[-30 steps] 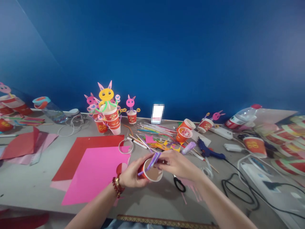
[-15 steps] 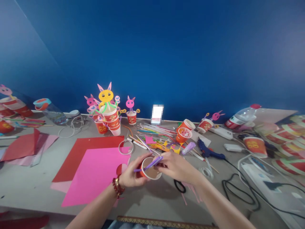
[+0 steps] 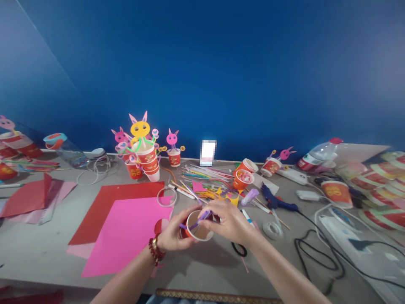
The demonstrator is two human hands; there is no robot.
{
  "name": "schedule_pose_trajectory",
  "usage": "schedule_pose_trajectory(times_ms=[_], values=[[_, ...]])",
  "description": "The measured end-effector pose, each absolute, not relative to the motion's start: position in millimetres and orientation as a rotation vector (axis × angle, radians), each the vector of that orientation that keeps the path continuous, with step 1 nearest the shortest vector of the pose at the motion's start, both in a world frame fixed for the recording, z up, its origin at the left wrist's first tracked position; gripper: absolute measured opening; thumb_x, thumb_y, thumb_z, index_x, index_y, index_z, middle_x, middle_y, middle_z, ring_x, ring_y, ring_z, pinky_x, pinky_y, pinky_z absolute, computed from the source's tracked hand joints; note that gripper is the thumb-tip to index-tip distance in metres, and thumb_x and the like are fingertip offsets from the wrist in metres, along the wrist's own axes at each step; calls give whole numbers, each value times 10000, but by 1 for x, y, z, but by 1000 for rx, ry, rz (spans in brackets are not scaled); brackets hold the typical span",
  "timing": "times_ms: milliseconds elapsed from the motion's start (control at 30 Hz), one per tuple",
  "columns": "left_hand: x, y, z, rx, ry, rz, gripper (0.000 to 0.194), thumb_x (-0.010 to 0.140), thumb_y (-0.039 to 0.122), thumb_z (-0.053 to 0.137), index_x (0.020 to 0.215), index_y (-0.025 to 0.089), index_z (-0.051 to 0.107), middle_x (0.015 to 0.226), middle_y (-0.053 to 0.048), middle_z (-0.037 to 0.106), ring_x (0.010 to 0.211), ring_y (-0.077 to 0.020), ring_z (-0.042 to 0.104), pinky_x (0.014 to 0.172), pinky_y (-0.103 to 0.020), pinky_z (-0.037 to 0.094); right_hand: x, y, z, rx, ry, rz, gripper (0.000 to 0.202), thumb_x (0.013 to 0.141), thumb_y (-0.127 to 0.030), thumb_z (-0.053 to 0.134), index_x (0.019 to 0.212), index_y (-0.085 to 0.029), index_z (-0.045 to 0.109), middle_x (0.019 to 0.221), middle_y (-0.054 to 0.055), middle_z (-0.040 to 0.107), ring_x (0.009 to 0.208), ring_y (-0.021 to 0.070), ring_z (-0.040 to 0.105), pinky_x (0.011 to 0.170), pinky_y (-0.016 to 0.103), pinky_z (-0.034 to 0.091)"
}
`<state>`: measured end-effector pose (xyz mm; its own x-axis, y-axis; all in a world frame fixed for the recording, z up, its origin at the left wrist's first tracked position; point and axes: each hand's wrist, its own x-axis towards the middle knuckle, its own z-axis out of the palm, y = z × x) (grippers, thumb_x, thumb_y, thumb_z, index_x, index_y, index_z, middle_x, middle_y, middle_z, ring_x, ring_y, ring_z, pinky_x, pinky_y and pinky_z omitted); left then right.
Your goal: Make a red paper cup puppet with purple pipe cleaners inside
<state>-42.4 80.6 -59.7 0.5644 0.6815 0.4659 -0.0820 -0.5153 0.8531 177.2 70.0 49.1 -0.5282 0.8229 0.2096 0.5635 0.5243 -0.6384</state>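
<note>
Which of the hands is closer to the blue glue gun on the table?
The right hand. It holds a purple stick at the red cup, with the blue glue gun just beyond it on its right. The left hand grips the red cup farther away.

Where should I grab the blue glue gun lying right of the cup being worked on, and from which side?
Take the glue gun by its thick body at the left end, coming from above: it lies flat on the table, and its cord trails off right. The right hand is nearest, but busy at the paper cup.
</note>
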Motion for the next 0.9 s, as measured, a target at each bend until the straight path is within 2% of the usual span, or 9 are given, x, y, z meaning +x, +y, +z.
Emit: schedule_pose_trajectory(times_ms=[200,333,433,533,633,700,767,900], values=[[-41,80,-57,1708,468,1053,837,763,430,801,1487,242,425,1477,-169,527,1320,-365,537,1099,-488,435,179,69,52,-1128,-2159,770,164,920,-383,669,901,-227,717,785,4,677,710,159,592,644,247,415],[-40,81,-64,1395,505,1080,815,759,488,795,1461,237,465,1450,-148,557,1313,-348,540,1089,-459,443,175,68,46,-1137,-1935,932,265,911,-438,668,1071,-227,672,913,28,698,712,157,600,624,246,452],[-36,82,-66,1109,591,1125,806,786,566,734,1463,233,453,1310,-139,660,1180,-309,632,1004,-436,507,171,63,28,-1163,-1644,919,273,949,-458,596,1082,-222,629,990,58,683,746,163,615,600,241,472],[-31,83,-62,973,622,1153,742,854,598,625,1477,257,412,1205,-116,703,1031,-272,684,924,-445,542,166,54,2,-1210,-1446,921,272,961,-471,562,1022,-210,608,924,56,659,695,157,598,571,244,481],[-27,83,-55,998,633,1183,705,875,581,596,1474,262,404,1169,-101,704,953,-250,687,898,-423,547,161,44,-18,-1250,-1409,1002,293,954,-477,571,1056,-203,594,840,30,633,632,151,574,539,248,484],[-27,82,-53,1026,661,1188,720,851,571,631,1467,264,416,1187,-94,696,973,-244,677,919,-401,536,160,40,-25,-1256,-1420,978,297,958,-459,573,1108,-203,585,851,32,636,672,164,596,579,259,506],[-28,81,-54,1043,669,1178,767,805,566,684,1463,267,429,1241,-95,676,1067,-258,650,963,-389,512,161,40,-24,-1227,-1444,883,275,964,-420,575,1140,-209,581,945,54,654,764,179,627,677,283,532],[-33,79,-64,1075,628,1107,787,755,471,775,1450,274,463,1387,-100,597,1234,-298,570,1022,-377,464,169,51,-6,-1141,-1483,711,196,974,-356,575,1118,-227,609,1046,68,663,873,190,642,800,309,524]])
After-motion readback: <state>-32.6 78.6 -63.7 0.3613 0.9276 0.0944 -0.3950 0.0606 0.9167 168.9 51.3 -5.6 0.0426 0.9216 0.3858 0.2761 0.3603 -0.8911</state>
